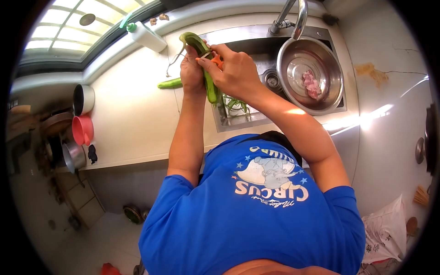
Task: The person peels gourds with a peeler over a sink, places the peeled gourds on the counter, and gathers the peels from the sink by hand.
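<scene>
My left hand [192, 75] is wrapped round a long green gourd [211, 87], which looks like a loofah. Its curved top points up and away from me, and its lower end hangs over the sink's left edge. In my right hand [236, 68] is an orange-handled peeler [217, 61], held against the gourd's side; my fingers partly hide its blade. Another green gourd [170, 83], paler, lies on the counter just left of my left wrist. Green peel strips [236, 106] lie in the sink below my hands.
The steel sink [238, 124] has a metal bowl [280, 68] with pieces of raw meat [311, 85] at its right, under the tap [300, 20]. A white pump bottle [149, 37] stands by the window. Pots and a red pan [82, 130] sit at the counter's left end.
</scene>
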The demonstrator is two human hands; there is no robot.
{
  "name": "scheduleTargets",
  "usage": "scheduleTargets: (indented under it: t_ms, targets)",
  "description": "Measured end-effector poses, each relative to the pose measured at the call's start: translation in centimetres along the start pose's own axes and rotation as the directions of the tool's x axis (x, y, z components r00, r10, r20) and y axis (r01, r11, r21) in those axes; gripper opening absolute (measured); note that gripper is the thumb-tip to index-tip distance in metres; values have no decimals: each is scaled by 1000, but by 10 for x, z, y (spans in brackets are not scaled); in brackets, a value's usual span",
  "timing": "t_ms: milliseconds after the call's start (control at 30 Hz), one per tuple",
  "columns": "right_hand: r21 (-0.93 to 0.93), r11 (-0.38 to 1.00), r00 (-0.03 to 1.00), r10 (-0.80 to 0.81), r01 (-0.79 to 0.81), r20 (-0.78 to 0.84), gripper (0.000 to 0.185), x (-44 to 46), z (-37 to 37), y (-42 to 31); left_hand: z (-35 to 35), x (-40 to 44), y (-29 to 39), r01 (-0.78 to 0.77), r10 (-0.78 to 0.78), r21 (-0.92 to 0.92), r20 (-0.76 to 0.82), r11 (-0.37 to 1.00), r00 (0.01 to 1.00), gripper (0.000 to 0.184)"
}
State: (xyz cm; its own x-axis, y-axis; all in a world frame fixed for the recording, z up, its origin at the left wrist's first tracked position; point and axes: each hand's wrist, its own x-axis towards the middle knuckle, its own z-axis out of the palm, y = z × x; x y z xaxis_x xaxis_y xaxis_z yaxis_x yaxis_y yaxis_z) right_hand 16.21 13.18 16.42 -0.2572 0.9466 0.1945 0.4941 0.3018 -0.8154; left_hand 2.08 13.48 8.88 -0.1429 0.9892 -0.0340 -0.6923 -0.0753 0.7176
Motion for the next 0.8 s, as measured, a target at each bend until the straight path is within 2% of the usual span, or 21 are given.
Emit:
scheduleTargets:
  t_ms: [33,133,267,400,433,500,533,633,733,800]
  targets:
    - [5,998,997,62,-62,37,49,0,-1,-5,-1,1,0,-21,21,10,-24,1000,999,47]
    - [-20,999,992,40,-38,119,48,-14,4,0,-1,13,3,-106,104,-40,-52,994,993,49]
    - [157,980,974,90,-124,207,49,-41,2,-4,-13,27,15,-220,216,-26,-93,975,972,51]
    - [141,975,962,133,-170,239,49,-70,3,-12,-17,35,21,-286,287,32,-135,958,948,51]
    - [115,990,979,65,-88,192,48,-81,11,-6,-21,39,23,-298,299,32,-158,954,941,53]
    - [65,992,973,88,-104,215,47,-97,17,2,-22,43,26,-312,315,47,-187,949,931,55]
    - [39,993,969,99,-111,226,47,-100,17,5,-25,45,25,-273,265,-12,-205,962,942,55]
    - [114,980,967,135,-162,215,47,-96,8,8,-39,45,23,-152,113,-171,-219,973,969,55]
    - [194,965,968,136,-177,210,48,-88,-3,12,-40,36,15,-17,-27,-442,-94,897,995,50]
    - [230,956,970,135,-181,200,48,-84,-8,17,-35,26,14,92,-107,-540,3,837,994,40]
